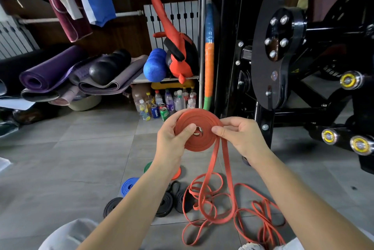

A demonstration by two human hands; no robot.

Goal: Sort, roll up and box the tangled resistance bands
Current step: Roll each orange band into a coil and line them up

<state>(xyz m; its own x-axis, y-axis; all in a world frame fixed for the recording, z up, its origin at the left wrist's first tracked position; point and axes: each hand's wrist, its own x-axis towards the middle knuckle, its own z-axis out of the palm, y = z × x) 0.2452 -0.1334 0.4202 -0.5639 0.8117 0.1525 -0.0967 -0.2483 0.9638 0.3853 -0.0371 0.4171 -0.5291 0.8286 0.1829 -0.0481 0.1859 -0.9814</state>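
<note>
Black gym machine (283, 51) right, yoga mats (50, 71) upper left, bottles (162, 100) centre, 3 black rolls (165, 206) and 1 blue roll (128, 186) lower centre behind forearms, red band coil (199, 120) mid-frame, left hand (172, 145) gripping it, right hand (240, 136) pinching its edge, loose tail (212, 205) tangled on floor (81, 158).

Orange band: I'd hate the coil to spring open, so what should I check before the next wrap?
1. Left hand grips coil, thumb on its face: ok.
2. Right hand pinches tail at coil's edge: ok.
3. Tail flat, untwisted: cannot tell.
4. Floor loops untangled: not ok, they cross.
5. Loops off black roll: not ok, one strand lies across it.
6. Box within reach: cannot tell, none in view.
</note>
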